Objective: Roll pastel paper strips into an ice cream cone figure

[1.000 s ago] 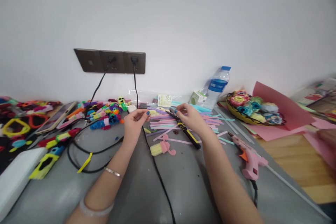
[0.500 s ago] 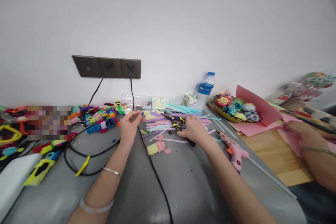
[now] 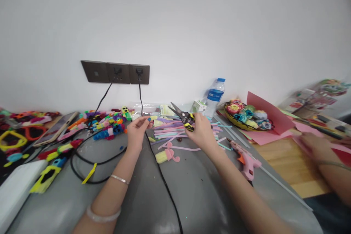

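My right hand (image 3: 201,129) is wrapped round the black-and-yellow handles of a pair of scissors (image 3: 183,114). Their blades point up and left, slightly apart, raised over the pipe cleaners. My left hand (image 3: 138,129) is closed in a pinch near the yellow end of a pipe cleaner; what sits between the fingertips is too small to make out. Beneath and between both hands lies a loose bundle of pink, purple and blue pipe cleaners (image 3: 170,131). In front of it on the grey table rests a small yellow-and-pink fuzzy piece (image 3: 166,154).
A pink glue gun (image 3: 248,164) lies right of my right arm. A water bottle (image 3: 215,97) leans by the wall near a flower basket (image 3: 246,117). Black cable (image 3: 164,186) crosses the table. Colourful crafts (image 3: 109,126) and a phone (image 3: 56,129) lie left. Another person's hand (image 3: 312,144) touches red paper.
My right hand has lifted the scissors off the pipe cleaners, and the blades now point higher. My left hand keeps its pinch in nearly the same place. The view has shifted slightly.
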Available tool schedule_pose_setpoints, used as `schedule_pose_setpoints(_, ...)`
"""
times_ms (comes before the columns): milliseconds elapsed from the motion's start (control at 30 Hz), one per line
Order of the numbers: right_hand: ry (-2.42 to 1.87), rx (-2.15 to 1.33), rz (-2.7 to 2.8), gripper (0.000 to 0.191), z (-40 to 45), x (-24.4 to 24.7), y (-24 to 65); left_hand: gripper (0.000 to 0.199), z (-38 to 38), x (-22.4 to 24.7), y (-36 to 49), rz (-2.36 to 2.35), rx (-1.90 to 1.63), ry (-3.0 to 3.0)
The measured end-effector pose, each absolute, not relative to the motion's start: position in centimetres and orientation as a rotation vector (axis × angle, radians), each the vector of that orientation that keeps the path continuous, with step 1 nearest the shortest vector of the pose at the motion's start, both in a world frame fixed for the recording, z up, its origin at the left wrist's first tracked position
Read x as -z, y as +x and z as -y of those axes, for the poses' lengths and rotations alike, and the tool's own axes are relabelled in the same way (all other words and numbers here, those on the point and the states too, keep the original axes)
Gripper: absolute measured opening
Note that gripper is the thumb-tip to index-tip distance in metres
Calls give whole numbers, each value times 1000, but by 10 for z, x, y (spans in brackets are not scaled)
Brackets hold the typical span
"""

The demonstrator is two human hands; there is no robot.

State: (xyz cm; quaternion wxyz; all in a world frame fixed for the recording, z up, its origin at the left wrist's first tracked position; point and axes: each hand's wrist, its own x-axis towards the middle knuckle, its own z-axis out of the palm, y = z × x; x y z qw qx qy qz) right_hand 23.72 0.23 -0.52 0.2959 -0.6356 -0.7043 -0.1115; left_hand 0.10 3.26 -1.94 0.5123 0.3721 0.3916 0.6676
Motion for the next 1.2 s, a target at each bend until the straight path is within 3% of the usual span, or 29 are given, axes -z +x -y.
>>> schedule_pose_setpoints(333, -1210, 8, 1975, 37, -47, 28, 208, 8, -37, 7, -6, -818, -1546, 443)
schedule_pose_setpoints(567, -1208, 57, 2066, 44, -43, 31, 209, 13, -35, 5, -7, -814, -1443, 385)
schedule_pose_setpoints(1200, -1183, 69, 2111, 37, -40, 28, 208, 8, -29, 7, -6, -776, -1278, 466)
